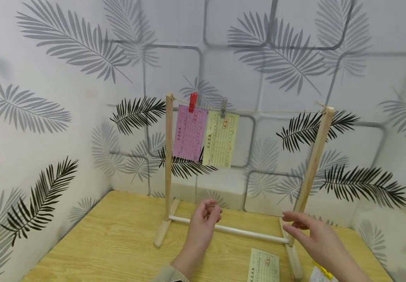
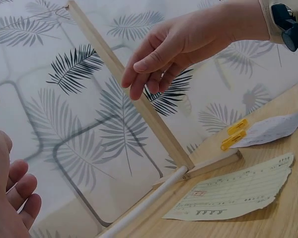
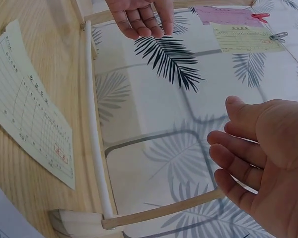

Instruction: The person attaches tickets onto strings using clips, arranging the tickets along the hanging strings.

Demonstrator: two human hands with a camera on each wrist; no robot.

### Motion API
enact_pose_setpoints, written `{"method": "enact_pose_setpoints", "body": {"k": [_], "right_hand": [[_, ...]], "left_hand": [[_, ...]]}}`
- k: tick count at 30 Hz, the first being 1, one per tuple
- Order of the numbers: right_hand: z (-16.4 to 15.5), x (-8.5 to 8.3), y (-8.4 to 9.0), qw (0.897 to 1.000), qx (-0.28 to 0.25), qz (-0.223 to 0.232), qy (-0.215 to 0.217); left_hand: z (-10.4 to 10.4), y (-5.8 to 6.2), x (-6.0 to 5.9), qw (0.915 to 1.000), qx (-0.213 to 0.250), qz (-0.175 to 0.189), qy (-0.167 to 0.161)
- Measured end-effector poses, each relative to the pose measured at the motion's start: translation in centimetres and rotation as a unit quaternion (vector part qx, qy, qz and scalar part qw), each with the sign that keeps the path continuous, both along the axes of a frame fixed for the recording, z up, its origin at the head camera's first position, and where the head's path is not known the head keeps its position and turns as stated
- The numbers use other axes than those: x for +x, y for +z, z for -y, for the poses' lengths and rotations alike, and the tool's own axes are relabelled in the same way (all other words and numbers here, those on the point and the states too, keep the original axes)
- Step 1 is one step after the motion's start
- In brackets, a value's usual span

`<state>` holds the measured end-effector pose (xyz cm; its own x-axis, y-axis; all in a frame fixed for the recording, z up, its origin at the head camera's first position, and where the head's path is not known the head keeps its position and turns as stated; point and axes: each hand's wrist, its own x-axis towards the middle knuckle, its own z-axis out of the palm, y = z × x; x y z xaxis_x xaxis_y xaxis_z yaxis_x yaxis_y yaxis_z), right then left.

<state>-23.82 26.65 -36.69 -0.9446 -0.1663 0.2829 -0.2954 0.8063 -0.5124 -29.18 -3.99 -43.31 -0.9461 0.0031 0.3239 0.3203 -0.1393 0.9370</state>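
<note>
On the string of a wooden frame (image 1: pixel 168 156) hang two paper slips: a pink slip (image 1: pixel 190 133) under a red clothespin (image 1: pixel 193 102) and a yellow slip (image 1: pixel 220 140) under a grey clothespin (image 1: pixel 223 107). My left hand (image 1: pixel 203 225) is in front of the frame's white lower rod (image 1: pixel 245 232), fingers loosely bent and holding nothing. Near the right post, my right hand (image 1: pixel 316 237) hovers with thumb and fingers apart, also holding nothing. Below and between the hands, a loose yellow-green slip (image 1: pixel 263 266) lies on the table; the left wrist view shows its torn edge.
Yellow clips (image 2: pixel 234 134) lie on a white paper (image 2: pixel 270 130) at the right, beyond the frame's foot (image 2: pixel 216 162). The wooden table (image 1: pixel 118 235) backs onto a leaf-patterned wall covering (image 1: pixel 83 98).
</note>
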Motion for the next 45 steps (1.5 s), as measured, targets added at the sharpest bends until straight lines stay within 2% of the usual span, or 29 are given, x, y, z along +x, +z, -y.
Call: {"method": "enact_pose_setpoints", "body": {"k": [6,12,20,25,30,33,37,41,45], "right_hand": [[-1.2,0.0,-1.9,0.999,-0.013,0.039,-0.012],[-1.9,-0.3,-3.5,0.996,-0.028,0.076,-0.031],[-2.9,-0.6,-4.9,0.994,-0.029,0.1,-0.045],[-3.6,-0.7,-5.6,0.993,-0.025,0.105,-0.042],[-4.8,-0.5,-6.4,0.991,-0.034,0.122,-0.047],[-5.7,-0.2,-6.7,0.99,-0.032,0.13,-0.047],[-6.9,-0.1,-6.9,0.99,-0.018,0.127,-0.052],[-8.1,0.0,-7.2,0.989,-0.008,0.134,-0.062],[-9.5,-0.1,-7.8,0.984,-0.017,0.163,-0.071]], "left_hand": [[-0.8,-1.5,0.1,0.9984,-0.053,-0.014,-0.015],[-1.7,-2.9,0.5,0.9935,-0.112,-0.018,-0.015],[-2.9,-4.3,0.7,0.9909,-0.128,-0.03,-0.029],[-3.2,-5.3,1.0,0.983,-0.172,-0.05,-0.039],[-3.7,-6.4,1.6,0.9714,-0.222,-0.064,-0.054],[-4.0,-6.9,1.9,0.9631,-0.251,-0.083,-0.051],[-4.4,-7.2,2.3,0.9458,-0.307,-0.098,-0.041],[-4.7,-7.2,2.7,0.9275,-0.362,-0.077,-0.052],[-5.1,-7.5,2.7,0.9002,-0.424,-0.078,-0.057]]}}
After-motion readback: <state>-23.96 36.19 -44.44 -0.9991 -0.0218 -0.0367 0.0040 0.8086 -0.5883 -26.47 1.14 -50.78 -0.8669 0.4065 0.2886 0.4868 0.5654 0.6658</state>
